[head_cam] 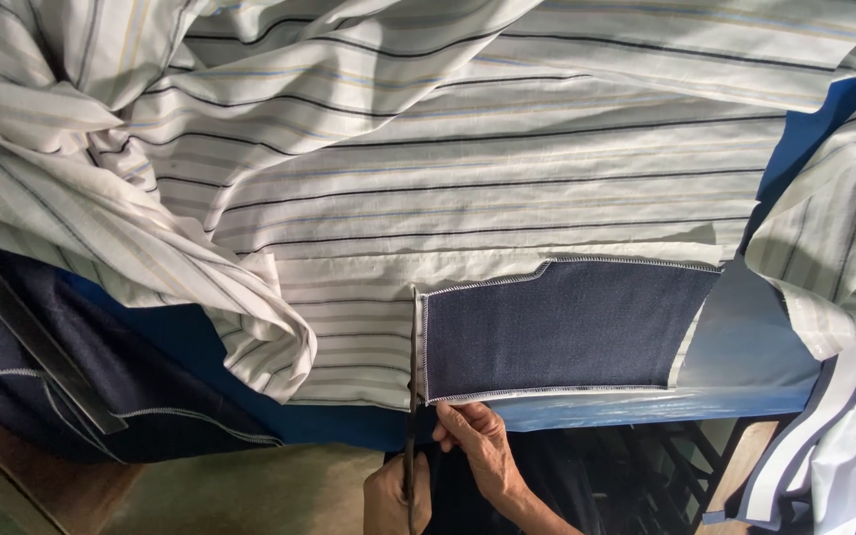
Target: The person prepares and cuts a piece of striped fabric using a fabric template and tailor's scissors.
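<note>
A dark navy cloth piece (562, 329) with white overlock stitching lies on a wide white striped fabric (468, 168) spread over a blue table (750, 347). My left hand (395, 500) grips the handles of long scissors (412, 386); their blades run upward along the navy piece's left edge, across the striped fabric. My right hand (476, 446) pinches the lower left corner of the navy piece at the table's near edge, right beside the blades.
A long dark metal bar (32, 337) slants across the left, over more navy cloth (101, 406) with white stitching. Bunched striped fabric hangs at the left (250, 317) and the right (834, 238). White cloth (854, 466) lies at the lower right.
</note>
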